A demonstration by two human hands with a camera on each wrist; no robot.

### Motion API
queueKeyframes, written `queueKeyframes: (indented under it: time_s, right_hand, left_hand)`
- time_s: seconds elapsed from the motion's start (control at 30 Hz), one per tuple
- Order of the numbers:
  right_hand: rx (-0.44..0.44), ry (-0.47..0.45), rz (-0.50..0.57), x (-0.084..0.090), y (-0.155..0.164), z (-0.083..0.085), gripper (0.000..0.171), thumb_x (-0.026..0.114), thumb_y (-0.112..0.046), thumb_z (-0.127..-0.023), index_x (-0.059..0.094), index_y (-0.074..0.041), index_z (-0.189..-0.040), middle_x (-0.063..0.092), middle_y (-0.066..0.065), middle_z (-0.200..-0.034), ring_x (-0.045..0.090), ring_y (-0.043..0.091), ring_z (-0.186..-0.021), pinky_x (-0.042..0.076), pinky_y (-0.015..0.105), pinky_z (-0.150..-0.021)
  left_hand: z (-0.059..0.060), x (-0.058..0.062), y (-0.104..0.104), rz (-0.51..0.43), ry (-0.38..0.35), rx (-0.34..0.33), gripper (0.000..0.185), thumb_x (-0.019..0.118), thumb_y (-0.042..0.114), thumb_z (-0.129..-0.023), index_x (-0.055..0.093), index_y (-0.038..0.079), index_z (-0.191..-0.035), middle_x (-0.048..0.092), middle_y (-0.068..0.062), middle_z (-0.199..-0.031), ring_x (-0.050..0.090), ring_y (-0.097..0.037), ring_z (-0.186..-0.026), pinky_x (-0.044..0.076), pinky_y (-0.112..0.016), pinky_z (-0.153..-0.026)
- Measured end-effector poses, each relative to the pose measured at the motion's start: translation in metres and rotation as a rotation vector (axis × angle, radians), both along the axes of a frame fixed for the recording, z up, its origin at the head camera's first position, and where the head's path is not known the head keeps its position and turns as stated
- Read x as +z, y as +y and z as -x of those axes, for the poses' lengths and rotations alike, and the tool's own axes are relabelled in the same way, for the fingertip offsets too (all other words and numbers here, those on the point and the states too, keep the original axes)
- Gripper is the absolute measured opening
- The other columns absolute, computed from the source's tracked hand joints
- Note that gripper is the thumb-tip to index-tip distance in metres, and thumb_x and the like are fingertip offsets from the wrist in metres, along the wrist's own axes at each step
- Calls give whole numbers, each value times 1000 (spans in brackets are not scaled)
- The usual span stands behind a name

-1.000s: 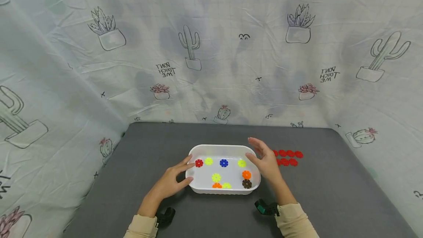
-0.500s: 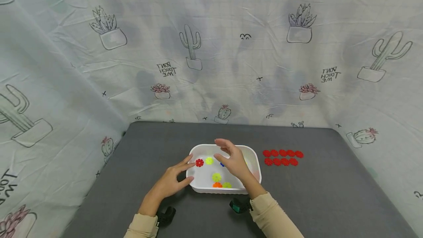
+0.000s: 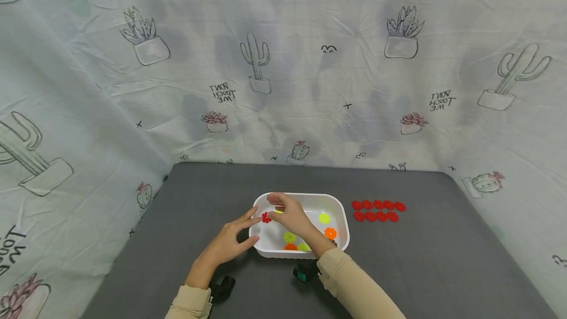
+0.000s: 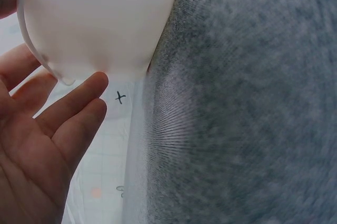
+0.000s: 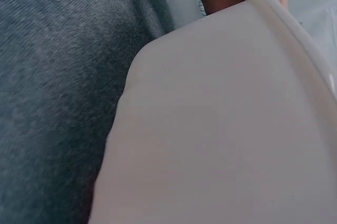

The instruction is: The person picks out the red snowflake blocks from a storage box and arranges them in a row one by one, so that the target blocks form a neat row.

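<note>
The right hand [image 3: 290,215] reaches into the white tub [image 3: 338,206], its grip pinched at the red disc [image 3: 266,218] near the tub's left end; whether it fully holds the disc is hard to tell. The left hand [image 3: 228,240] rests open against the tub's left wall, fingers straight. Inside the tub lie yellow-green [image 3: 324,218] and orange [image 3: 330,233] discs, some hidden by the forearm. On the grey counter [image 3: 421,260], a double row of red discs [image 3: 378,210] sits to the right.
</note>
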State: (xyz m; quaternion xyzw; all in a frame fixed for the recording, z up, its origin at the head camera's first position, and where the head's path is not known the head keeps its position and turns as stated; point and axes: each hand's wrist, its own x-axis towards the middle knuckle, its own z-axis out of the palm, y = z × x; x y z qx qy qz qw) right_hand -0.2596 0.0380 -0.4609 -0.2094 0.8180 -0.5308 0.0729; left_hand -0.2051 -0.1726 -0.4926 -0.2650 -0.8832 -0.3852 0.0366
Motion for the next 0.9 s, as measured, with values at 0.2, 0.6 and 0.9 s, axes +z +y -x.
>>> queueKeyframes:
  time_s: [0.2,0.6,0.9]
  right_hand:
    - [-10,-71,-63,-3,-9,8,40,65,-4,-86,58,-2,-125,62,14,-124,59,28,-115,50,40,-95]
    - [-41,-109,-158,-16,-16,13,38,68,0,-82,62,-3,-120,64,12,-121,60,28,-111,51,38,-92]
    - [-38,-65,-244,-25,-17,15,41,68,2,-82,62,-5,-121,65,9,-118,60,24,-109,49,38,-96]
  left_hand:
    - [1,2,-1,-2,-2,-6,49,65,30,-89,57,10,-132,35,-6,-152,40,-30,-135,40,-56,-100]
    - [3,2,-2,-4,13,-6,48,66,25,-88,57,9,-132,36,-7,-151,41,-29,-134,41,-56,-100]
    - [3,1,-2,8,26,-2,49,65,32,-89,57,9,-132,36,-6,-152,41,-27,-134,41,-54,-100]
